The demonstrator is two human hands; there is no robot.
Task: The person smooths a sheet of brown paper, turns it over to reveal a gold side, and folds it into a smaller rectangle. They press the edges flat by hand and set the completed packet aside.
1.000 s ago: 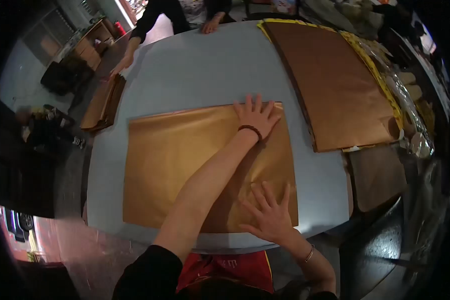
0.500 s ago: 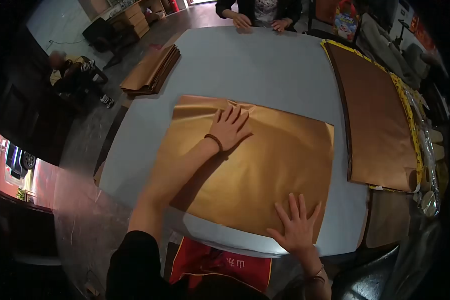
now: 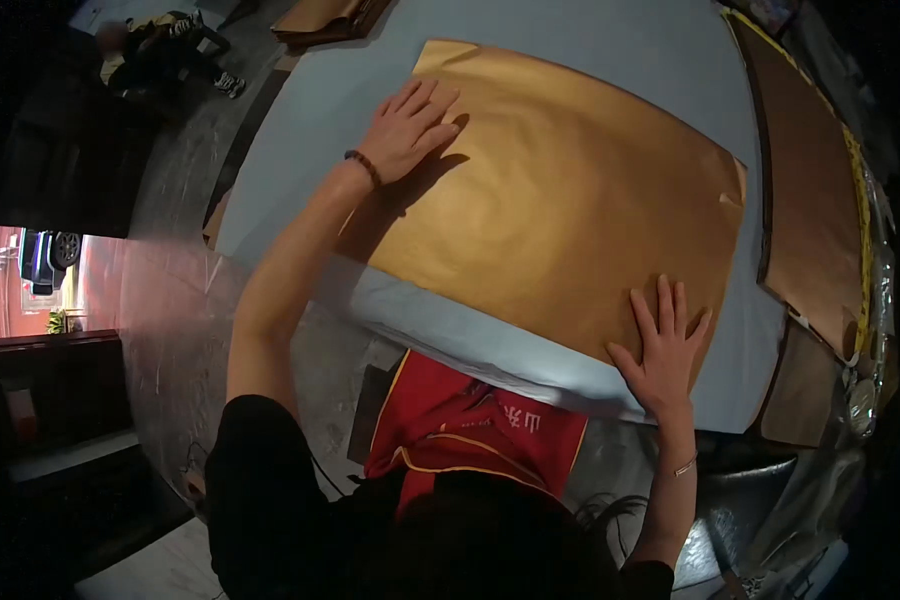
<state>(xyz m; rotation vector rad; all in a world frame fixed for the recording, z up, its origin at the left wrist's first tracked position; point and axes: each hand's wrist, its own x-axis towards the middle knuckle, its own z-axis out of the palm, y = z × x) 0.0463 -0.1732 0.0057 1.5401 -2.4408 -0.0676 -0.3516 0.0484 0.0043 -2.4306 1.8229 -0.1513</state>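
A large golden-brown sheet lies on the pale grey-blue table cover. Over its left edge, my left hand is open with fingers pointing up and to the right, and its shadow falls on the sheet. Fingers spread, my right hand rests on the lower right corner area of the sheet. Neither hand grips anything. Small creases show at the sheet's right corner, and its top left edge is slightly curled.
A stack of brown sheets with yellow edging lies at the right. Folded brown sheets sit at the top left. Below the table edge is a red apron. A seated person is at the far left.
The view has tilted down, so the far person has left it. My left hand has slid from the sheet's upper middle to its left edge. My right hand stays near the lower right corner.
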